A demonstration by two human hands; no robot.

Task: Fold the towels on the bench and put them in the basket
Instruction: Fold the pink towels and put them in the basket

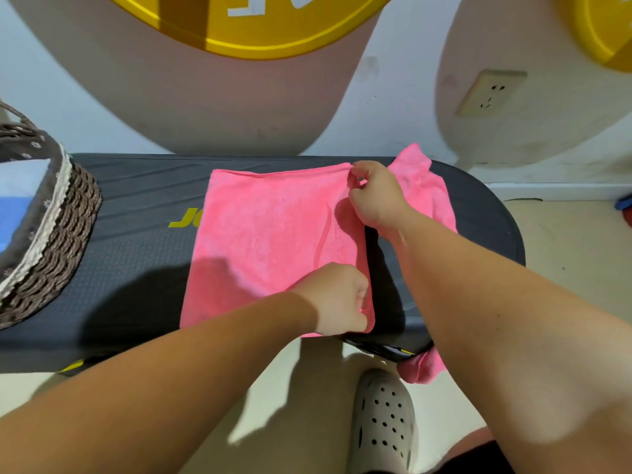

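Observation:
A pink towel (pixel 266 234) lies spread flat on the dark bench (pixel 136 241). My right hand (pixel 376 196) pinches its far right corner, and my left hand (pixel 342 299) grips its near right corner. A second pink towel (pixel 427 186) lies crumpled at the bench's right end, behind my right hand, and part of it hangs over the front edge near my right arm. The wicker basket (pixel 58 234) with a lace-trimmed liner stands on the bench's left end; something blue and white shows inside it.
The wall rises directly behind the bench, with a socket (pixel 489 92) at the upper right. A shoe with holes (pixel 383 419) stands on the floor below the bench's front edge. A red and blue object (pixel 626 206) lies at the far right.

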